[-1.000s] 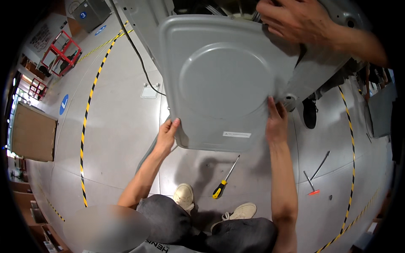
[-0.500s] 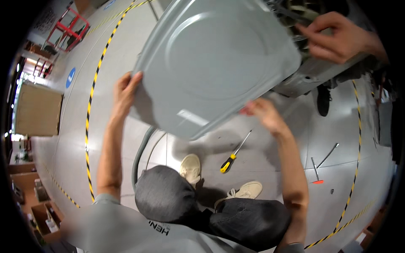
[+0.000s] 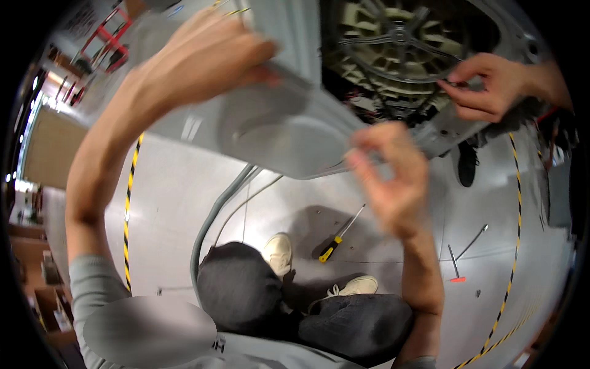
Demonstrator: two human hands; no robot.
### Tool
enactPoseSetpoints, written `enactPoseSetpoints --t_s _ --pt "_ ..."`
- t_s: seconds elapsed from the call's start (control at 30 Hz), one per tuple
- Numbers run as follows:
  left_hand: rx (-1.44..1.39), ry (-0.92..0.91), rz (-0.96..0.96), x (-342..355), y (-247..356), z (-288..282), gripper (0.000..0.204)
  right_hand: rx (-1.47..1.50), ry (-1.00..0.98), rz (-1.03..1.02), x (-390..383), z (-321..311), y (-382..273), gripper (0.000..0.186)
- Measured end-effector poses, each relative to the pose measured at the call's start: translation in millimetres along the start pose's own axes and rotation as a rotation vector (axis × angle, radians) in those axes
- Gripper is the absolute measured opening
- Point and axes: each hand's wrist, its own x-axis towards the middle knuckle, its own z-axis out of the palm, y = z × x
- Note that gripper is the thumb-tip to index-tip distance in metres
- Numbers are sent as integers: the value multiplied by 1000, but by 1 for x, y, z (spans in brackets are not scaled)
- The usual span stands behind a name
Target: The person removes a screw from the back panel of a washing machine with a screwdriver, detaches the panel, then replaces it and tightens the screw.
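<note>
A grey metal panel (image 3: 276,141) is tilted below an open appliance body (image 3: 485,123), exposing a plastic drum with a spoked wheel (image 3: 399,37). My left hand (image 3: 209,61) is raised, closed on the panel's far edge. My right hand (image 3: 387,172) curls at the panel's near right edge, blurred by motion. Another person's hand (image 3: 482,92) pinches something small at the opening's right side.
A screwdriver (image 3: 330,249) lies on the floor near my shoes. An orange-headed hammer (image 3: 458,279) and a metal rod (image 3: 473,243) lie to the right, inside striped tape. A grey hose (image 3: 218,209), a red cart (image 3: 104,43), a cardboard box (image 3: 49,147) and a co-worker's shoe (image 3: 467,169) also show.
The panel has swung away from the opening toward the upper left and tilted, uncovering the drum. My left hand has risen with it; my right hand has moved along its lower edge.
</note>
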Motion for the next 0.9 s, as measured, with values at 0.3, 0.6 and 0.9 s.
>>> enactPoseSetpoints --t_s 0.3,0.6,0.9 --pt "123 -1 439 92 52 -19 22 321 4 350 0 8 60 30" --pt "55 169 462 110 73 3 11 317 178 530 -27 -5 98 21" --pt "-586 794 -110 46 106 61 34 680 489 654 -52 -11 133 20"
